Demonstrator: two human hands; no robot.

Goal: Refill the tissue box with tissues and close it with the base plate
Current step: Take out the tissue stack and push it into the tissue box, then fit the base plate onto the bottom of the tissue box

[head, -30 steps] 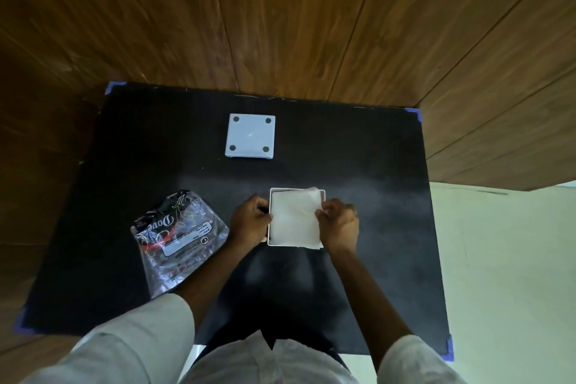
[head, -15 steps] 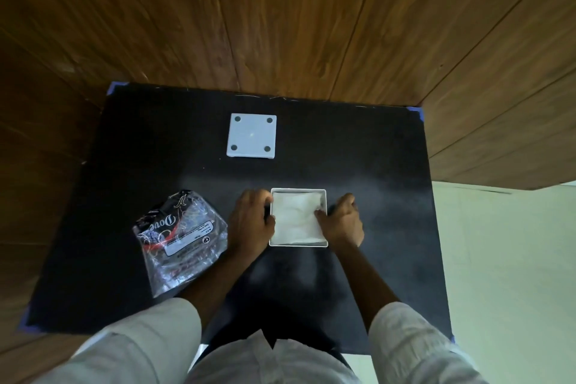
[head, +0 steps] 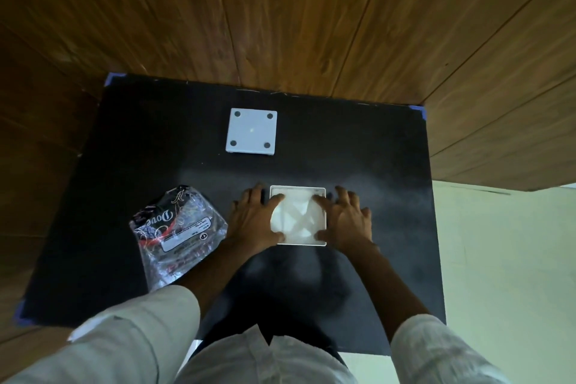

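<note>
A white square tissue box point(head: 314, 241) lies open side up on the black mat, with white tissues point(head: 296, 217) inside it. My left hand point(head: 254, 221) rests flat against the box's left side, its thumb over the tissues. On the box's right side lies my right hand point(head: 346, 221), fingers spread, thumb pressing on the tissues. The white base plate point(head: 252, 131), with a dark dot at each corner, lies flat on the mat beyond the box, untouched.
An empty, crumpled clear tissue wrapper point(head: 177, 232) with dark print lies left of my left hand. The black mat point(head: 374, 165) is taped at its corners and sits against wooden wall panels point(head: 280, 15). A pale floor point(head: 505, 274) shows at the right.
The tissue stack went from resting on the box's rim down into the box. Both hands moved from gripping the stack's edges to lying flat beside the box, thumbs pressing on the tissues.
</note>
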